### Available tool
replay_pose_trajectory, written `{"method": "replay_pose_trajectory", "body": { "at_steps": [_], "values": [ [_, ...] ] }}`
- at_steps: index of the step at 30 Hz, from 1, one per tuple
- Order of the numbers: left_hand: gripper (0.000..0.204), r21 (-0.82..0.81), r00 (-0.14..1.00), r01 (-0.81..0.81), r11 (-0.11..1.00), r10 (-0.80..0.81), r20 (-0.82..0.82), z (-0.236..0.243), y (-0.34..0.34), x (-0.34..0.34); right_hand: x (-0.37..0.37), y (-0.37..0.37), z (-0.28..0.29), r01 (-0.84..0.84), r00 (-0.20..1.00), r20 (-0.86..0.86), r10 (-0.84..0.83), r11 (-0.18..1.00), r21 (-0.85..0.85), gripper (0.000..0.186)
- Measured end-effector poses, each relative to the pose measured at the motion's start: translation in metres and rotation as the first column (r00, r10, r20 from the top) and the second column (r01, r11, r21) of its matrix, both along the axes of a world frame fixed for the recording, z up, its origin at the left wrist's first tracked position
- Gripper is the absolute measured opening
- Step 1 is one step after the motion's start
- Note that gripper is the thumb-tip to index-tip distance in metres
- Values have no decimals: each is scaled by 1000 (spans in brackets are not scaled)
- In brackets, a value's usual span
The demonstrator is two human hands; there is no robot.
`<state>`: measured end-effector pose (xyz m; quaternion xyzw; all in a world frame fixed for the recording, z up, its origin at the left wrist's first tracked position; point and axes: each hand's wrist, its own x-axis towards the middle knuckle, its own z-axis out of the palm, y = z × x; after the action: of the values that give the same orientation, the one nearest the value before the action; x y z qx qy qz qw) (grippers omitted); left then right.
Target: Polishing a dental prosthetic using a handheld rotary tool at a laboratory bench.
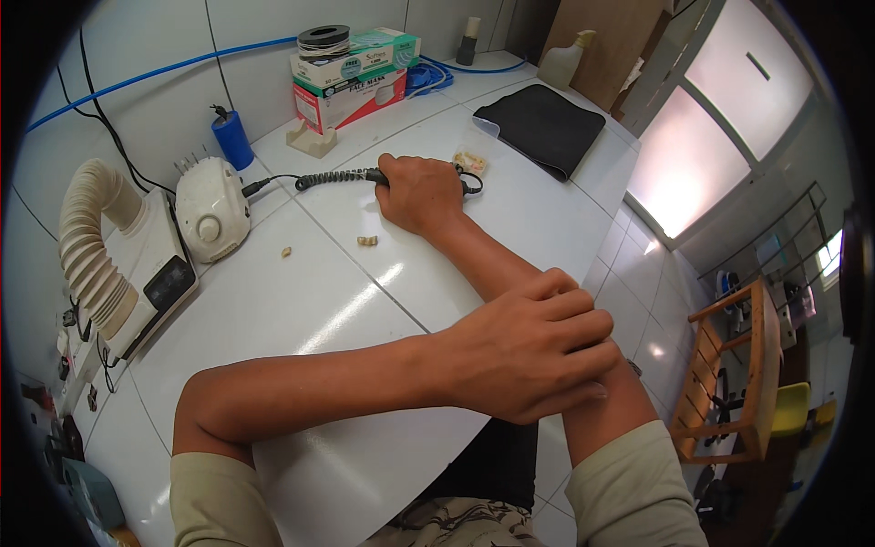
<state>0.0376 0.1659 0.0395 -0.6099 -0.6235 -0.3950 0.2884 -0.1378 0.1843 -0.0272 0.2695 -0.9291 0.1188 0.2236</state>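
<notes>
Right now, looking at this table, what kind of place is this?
Probably a small workshop, perhaps for making teeth: there's a white knobbed box with a coiled cord, a fat ribbed hose on a machine, and tiny tooth-like pieces.

From my head, the left fisheye looks down and forward over the white desk [228,314], nearer my left grip [533,351] than my right grip [422,193], taking in wall [255,77] and floor [638,292].
</notes>
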Motion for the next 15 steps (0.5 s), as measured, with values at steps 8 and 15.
{"method": "replay_pose_trajectory", "body": {
  "at_steps": [8, 15],
  "values": [
    [71, 385, -117, 336, 860, -368, 923, 17, -165, -31, 6, 0, 16, -52, 994, 98, 47, 998, 43, 19],
    [28, 199, -25, -334, 921, -220, 975, -15, -186, -43, 0, -10, 28, 31, 978, 200, -63, 987, 161, 20]
  ]
}}
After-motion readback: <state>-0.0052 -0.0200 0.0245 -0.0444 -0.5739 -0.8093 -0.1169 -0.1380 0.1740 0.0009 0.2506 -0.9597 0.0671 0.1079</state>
